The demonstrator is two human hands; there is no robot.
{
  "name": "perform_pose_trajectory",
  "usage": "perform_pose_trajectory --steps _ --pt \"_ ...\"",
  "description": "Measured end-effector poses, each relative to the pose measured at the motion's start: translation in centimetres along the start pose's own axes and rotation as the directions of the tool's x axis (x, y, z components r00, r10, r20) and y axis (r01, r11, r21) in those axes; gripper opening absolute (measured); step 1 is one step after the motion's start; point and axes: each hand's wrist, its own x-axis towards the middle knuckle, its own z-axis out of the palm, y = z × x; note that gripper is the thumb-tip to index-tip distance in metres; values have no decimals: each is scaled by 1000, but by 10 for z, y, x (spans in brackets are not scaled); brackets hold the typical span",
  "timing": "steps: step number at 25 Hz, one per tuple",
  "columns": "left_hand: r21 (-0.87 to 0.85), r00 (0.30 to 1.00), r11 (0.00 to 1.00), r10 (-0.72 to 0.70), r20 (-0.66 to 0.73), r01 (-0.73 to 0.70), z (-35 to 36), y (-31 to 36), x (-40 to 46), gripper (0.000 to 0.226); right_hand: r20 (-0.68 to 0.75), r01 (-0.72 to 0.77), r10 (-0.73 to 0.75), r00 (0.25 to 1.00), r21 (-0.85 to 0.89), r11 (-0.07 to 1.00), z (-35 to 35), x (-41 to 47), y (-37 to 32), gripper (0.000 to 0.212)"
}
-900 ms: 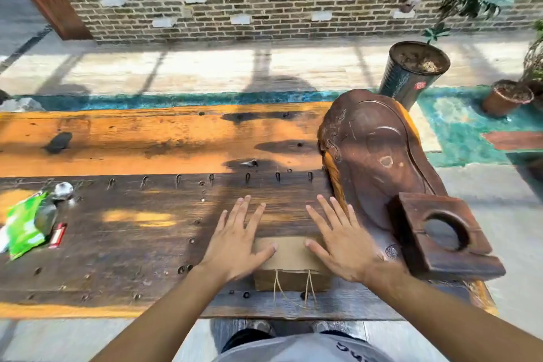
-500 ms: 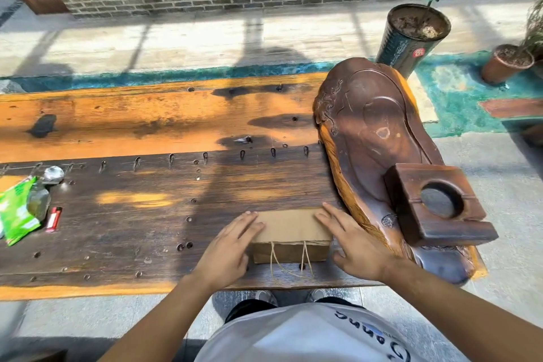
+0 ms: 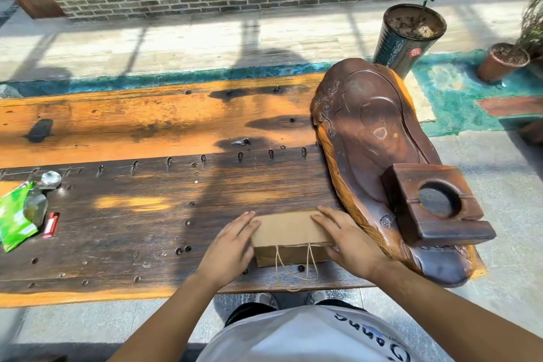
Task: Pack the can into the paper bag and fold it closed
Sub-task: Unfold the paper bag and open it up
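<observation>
A brown paper bag (image 3: 286, 233) lies folded over near the front edge of the wooden table (image 3: 123, 214), its twine handles (image 3: 293, 267) hanging toward me. My left hand (image 3: 230, 247) grips the bag's left side, fingers curled over the folded top. My right hand (image 3: 345, 239) grips its right side the same way. The can is not visible.
A large carved wooden slab (image 3: 376, 156) with a square block holder (image 3: 432, 209) sits right beside my right hand. At the table's left lie a green packet (image 3: 14, 220), a red lighter (image 3: 51, 225) and a crumpled foil ball (image 3: 50, 179). Potted plants (image 3: 408, 35) stand beyond.
My hands slid from pressing flat on top of the bag outward to its two sides. The camera tilted lower.
</observation>
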Motion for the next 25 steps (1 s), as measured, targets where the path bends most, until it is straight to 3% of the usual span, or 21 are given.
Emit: perform_pose_trajectory --steps 6,9,15,19,23,25 --pt "-187 995 977 -99 30 103 -7 -1 -8 51 -30 25 -24 999 9 1000 -4 -4 -2 68" --pt "-392 981 904 -194 -19 171 -4 5 -7 41 -51 24 -18 999 116 993 -5 -3 1 61" --pt "-594 915 757 -395 -84 272 -6 27 1 21 -74 -68 94 993 294 953 -15 6 2 42" --pt "-661 878 685 -471 -84 305 -10 35 5 29 -91 -177 235 968 415 892 -19 9 0 32" --pt "-692 867 650 -493 -69 314 -8 36 8 34 -108 -205 286 952 465 861 -14 13 1 50" --pt "-696 873 649 -483 -66 306 -5 35 6 34 -107 -201 283 953 474 857 -12 13 3 42"
